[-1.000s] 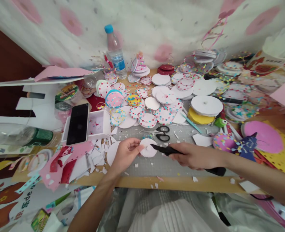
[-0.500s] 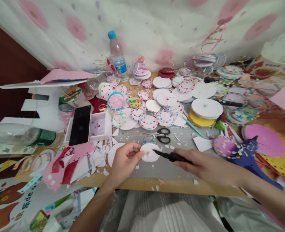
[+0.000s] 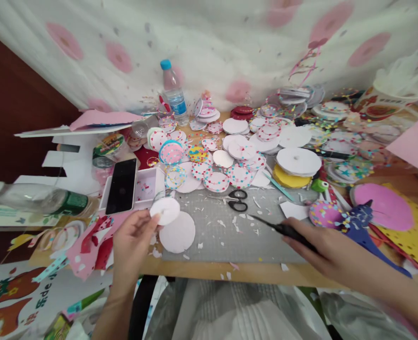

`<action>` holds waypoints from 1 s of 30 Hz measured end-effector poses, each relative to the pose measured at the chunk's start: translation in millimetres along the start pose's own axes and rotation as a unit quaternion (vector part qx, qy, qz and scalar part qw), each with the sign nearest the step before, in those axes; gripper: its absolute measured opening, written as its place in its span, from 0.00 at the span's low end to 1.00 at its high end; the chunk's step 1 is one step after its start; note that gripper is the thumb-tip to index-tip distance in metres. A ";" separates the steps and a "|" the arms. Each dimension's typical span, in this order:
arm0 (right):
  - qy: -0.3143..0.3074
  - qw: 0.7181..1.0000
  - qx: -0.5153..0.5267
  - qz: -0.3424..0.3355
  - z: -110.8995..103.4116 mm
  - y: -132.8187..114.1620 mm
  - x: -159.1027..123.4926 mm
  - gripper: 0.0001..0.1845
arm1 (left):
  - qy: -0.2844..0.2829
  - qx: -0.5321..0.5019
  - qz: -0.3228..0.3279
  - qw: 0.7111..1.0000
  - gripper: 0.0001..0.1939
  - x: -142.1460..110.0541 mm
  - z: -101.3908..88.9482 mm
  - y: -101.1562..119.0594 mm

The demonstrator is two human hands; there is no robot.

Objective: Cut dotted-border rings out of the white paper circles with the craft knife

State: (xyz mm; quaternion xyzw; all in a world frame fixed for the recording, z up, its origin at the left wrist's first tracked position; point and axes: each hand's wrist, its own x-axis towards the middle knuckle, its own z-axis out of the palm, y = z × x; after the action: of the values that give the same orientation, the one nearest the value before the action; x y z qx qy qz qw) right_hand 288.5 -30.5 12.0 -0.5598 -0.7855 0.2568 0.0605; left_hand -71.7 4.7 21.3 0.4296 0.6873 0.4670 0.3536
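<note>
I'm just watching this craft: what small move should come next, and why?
Perhaps the left hand should lower the small disc onto the larger disc: in view it overlaps that disc's edge, and the right hand holds the black tool away from both.

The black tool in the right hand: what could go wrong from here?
The black tool points leftward, so it might poke the left hand if they come close. The scissors lie near its tip and could get knocked. The small disc is pinched near its edge, so it might slip.
</note>
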 end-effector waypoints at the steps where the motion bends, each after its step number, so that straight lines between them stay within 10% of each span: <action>1: 0.015 0.999 -0.029 -0.002 5.9 5.0 3.2 0.17 | 0.013 -0.021 -0.015 1.000 0.16 -0.3 -3.2 -2.0; 17: 0.168 0.980 -0.093 -0.042 50.1 10.9 37.4 0.17 | -0.090 -0.188 -0.161 0.965 0.16 -43.6 46.1 -3.0; 22: 0.313 0.945 0.000 -0.091 46.4 -29.7 38.0 0.14 | -0.121 -0.193 -0.164 0.960 0.16 -48.2 55.9 -4.5; 30: 0.227 0.964 0.002 -0.136 50.9 -92.1 66.2 0.11 | -0.211 -0.169 -0.161 0.949 0.13 -60.6 65.0 3.2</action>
State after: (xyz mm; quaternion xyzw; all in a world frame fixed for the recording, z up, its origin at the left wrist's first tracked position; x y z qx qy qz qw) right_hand 166.6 -9.6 -1.2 -0.4914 -0.8193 0.1144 0.2725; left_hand 9.9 -28.6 9.1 0.3361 0.5675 0.4119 0.6287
